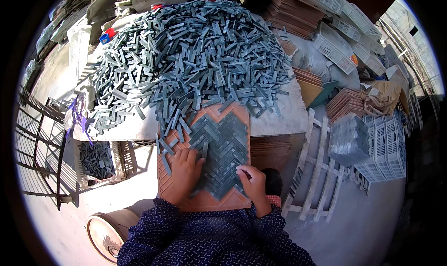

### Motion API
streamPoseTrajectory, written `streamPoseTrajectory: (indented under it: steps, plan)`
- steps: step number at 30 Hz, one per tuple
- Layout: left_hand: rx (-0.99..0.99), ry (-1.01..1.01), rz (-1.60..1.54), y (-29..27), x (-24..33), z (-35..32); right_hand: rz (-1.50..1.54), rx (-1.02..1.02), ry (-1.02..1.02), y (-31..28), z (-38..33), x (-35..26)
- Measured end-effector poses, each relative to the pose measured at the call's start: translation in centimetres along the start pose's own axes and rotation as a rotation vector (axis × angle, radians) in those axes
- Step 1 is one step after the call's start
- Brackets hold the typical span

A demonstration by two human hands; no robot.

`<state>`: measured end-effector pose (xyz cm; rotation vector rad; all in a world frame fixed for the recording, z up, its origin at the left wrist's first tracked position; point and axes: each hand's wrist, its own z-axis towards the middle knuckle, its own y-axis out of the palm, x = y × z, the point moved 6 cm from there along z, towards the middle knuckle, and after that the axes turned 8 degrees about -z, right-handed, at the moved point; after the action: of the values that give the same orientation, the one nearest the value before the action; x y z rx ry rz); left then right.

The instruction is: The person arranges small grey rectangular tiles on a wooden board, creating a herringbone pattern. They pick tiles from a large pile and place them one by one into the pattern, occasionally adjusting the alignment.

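Nearest the viewer, the person's dark blue patterned sleeves (156,224) enter from the lower edge. The left hand (186,177) is partly open, fingers bent and thumb spread apart, over the left side of an orange board (214,204); no item is visible in its grasp, though the finger pads are hidden. A loose strip (205,149) lies just beyond its thumb, slanting across the laid pattern. The right hand (254,184) is drawn nearly closed, thumb and index finger together at the pattern's right edge; whether it grips a piece cannot be told.

The board lies in front of the body, its far end against the pile. Dark grey-green strips in a herringbone layout (219,149) cover its middle and right; orange ridges show at the left, with several pieces lying loose across them. A round bucket (103,235) stands at lower left.

Beyond the board, a large heap of similar strips (200,56) spreads over a pale table (288,112). Below the table's left corner sits a crate (118,161) of more pieces; to the right are a whitish slatted pallet (300,160) and a plastic-wrapped stack (349,140) beside white crates (386,149). Farthest, reddish-brown stacked boards (293,14) rise behind the table's right side.
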<state>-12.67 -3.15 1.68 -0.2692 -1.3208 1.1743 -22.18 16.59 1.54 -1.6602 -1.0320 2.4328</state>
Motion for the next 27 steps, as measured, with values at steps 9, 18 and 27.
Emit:
streamPoseTrajectory:
  steps: [9, 18, 27]
  plan:
    - [0.06, -0.045, -0.143, -0.2, -1.4, -1.5, -0.035, 0.099, 0.02, -2.6, -0.9, 0.2]
    - [0.125, -0.502, -0.22, -7.1, -7.0, -10.1, -0.518, -0.412, -0.553, 8.8, 0.4, -5.9]
    - [0.153, -0.406, -0.369, -6.6, -6.4, -10.2, -0.699, -0.441, -0.532, 11.7, 0.1, -5.0]
